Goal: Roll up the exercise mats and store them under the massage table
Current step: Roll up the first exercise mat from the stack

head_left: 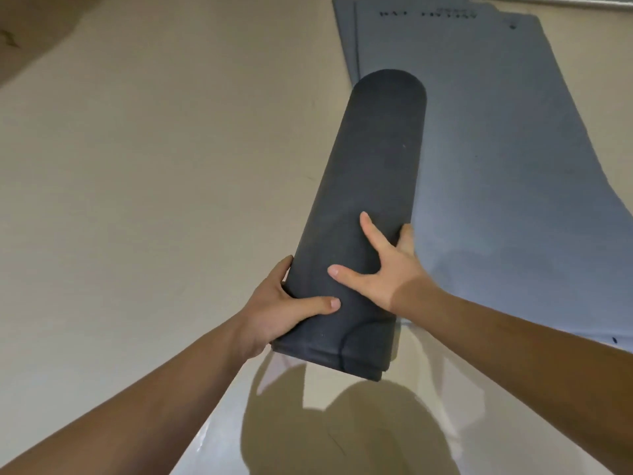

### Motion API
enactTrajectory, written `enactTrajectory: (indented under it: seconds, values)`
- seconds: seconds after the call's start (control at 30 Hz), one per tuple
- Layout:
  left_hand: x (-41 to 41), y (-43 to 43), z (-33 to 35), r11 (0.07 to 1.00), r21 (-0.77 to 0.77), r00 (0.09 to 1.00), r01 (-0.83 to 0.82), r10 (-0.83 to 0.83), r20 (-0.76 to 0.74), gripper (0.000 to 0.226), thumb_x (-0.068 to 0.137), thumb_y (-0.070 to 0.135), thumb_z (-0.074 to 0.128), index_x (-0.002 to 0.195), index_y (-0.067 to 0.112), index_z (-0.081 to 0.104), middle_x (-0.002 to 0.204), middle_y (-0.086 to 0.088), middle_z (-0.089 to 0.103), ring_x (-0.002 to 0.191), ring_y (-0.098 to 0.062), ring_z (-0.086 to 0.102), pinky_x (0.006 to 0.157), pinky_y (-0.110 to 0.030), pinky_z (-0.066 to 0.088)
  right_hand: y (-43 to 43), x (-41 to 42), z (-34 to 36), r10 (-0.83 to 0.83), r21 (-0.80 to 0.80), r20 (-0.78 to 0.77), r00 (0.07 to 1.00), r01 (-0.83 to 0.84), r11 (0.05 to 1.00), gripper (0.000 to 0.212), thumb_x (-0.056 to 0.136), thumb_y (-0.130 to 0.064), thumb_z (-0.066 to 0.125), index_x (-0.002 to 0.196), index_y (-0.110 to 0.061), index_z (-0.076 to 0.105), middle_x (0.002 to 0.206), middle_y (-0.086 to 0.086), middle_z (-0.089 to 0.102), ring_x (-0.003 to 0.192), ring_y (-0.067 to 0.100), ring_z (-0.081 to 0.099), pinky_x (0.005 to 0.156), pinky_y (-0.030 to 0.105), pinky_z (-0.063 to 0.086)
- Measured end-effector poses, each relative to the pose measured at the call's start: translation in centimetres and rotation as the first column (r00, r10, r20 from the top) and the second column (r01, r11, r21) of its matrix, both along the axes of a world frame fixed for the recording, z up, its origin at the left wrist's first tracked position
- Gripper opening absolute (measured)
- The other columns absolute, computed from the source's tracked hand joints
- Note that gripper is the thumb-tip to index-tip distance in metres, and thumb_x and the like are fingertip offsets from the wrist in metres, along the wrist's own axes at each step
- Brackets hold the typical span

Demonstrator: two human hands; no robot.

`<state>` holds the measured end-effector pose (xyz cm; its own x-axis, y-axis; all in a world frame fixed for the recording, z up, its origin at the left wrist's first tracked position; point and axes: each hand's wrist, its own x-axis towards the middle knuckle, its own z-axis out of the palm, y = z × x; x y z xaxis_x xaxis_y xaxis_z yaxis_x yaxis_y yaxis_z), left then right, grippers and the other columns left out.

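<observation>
A dark grey rolled-up exercise mat [370, 173] is held above the floor, pointing away from me and slightly right. My left hand [281, 310] grips its near end from the left side, thumb lying across the top. My right hand [380, 265] holds the roll from the right, thumb and forefinger spread over the top, other fingers wrapped round the far side. Flat grey mats [496, 132] lie unrolled on the floor at the right, at least two stacked, with dark lettering at their far end. The massage table is out of view.
The beige floor [154, 166] stretches bare to the left and in the middle. A shadow of my head and the roll falls on the floor [342, 423] close below. A darker patch shows in the top left corner [27, 32].
</observation>
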<state>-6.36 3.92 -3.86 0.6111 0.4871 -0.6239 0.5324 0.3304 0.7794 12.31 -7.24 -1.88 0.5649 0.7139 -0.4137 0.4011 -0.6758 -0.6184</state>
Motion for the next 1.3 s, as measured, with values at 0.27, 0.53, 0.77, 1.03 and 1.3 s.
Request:
enactTrajectory:
  seconds: [0.27,0.53,0.77,1.03,1.3]
  values:
    - [-10.6,6.4,-1.1,0.971,0.048,0.970,-0.234,0.237,-0.060,0.117,0.047,0.046,0.099,0.151,0.047,0.046,0.114,0.000,0.077,0.094,-0.015,0.078,0.089,-0.036,0.061,8.0,-4.2,-2.3,0.340,0.148,0.029,0.940,-0.340,0.929,0.074,0.082,-0.072,0.057,0.152,-0.055,0.040,0.161,-0.019,0.016,0.149,0.025,0.038,0.124,0.045,0.034]
    - [-13.5,8.0,1.3,0.754,0.657,0.964,0.006,0.170,-0.203,0.092,0.067,0.062,0.068,0.152,0.042,0.042,0.149,0.014,0.041,0.136,-0.012,0.046,0.106,-0.033,0.047,13.3,-9.9,-1.4,0.352,0.135,0.160,0.922,-0.373,0.918,0.063,0.087,-0.065,0.070,0.144,-0.060,0.045,0.154,-0.022,0.012,0.143,0.022,0.020,0.116,0.043,0.035]
    - [-10.8,4.7,1.8,0.617,0.682,0.869,0.393,-0.007,-0.495,0.123,0.057,0.092,0.067,0.155,0.036,0.020,0.155,0.009,0.031,0.141,-0.020,0.032,0.100,-0.041,0.050,12.4,-8.0,-3.8,0.256,0.341,0.133,0.957,-0.287,0.895,0.066,0.091,-0.069,0.060,0.152,-0.050,0.042,0.148,-0.025,0.019,0.144,0.020,0.030,0.120,0.052,0.039]
    - [-16.3,8.6,0.5,0.858,0.513,0.984,-0.012,0.102,-0.147,0.120,0.053,0.069,0.087,0.155,0.036,0.033,0.142,0.022,0.049,0.130,-0.008,0.054,0.103,-0.031,0.052,11.6,-10.4,-4.1,0.088,0.133,-0.717,0.692,0.012,0.991,0.111,0.078,-0.057,0.084,0.149,-0.076,0.001,0.143,-0.026,0.054,0.126,0.011,0.059,0.098,0.061,0.057]
    - [-17.3,10.7,-0.8,0.833,0.551,0.970,-0.051,0.173,-0.171,0.105,0.041,0.093,0.081,0.131,0.055,0.043,0.125,0.017,0.063,0.114,-0.018,0.064,0.088,-0.042,0.060,14.9,-14.9,-4.7,0.070,0.218,-0.709,0.702,0.124,0.968,0.118,0.067,-0.052,0.093,0.142,-0.084,0.007,0.122,-0.038,0.063,0.121,0.005,0.065,0.104,0.053,0.056]
